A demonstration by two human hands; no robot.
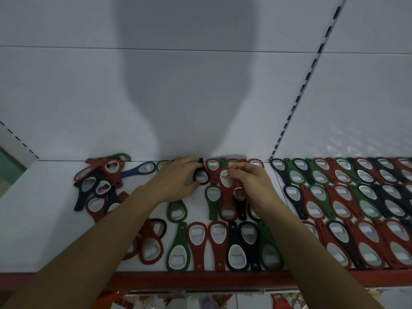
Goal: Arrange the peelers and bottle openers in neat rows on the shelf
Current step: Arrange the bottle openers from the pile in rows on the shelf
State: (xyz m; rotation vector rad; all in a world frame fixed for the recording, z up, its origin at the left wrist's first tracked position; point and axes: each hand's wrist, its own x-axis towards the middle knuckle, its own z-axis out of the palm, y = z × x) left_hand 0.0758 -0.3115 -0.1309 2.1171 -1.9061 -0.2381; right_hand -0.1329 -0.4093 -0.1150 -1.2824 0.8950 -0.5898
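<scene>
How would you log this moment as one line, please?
left hand: grips black bottle opener | right hand: pinches red bottle opener | unsorted heap: left end of shelf

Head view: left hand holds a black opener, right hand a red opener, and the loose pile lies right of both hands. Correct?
No: the head view shows the loose pile left of both hands. The left hand does hold a black opener, the right hand a red opener.
</scene>
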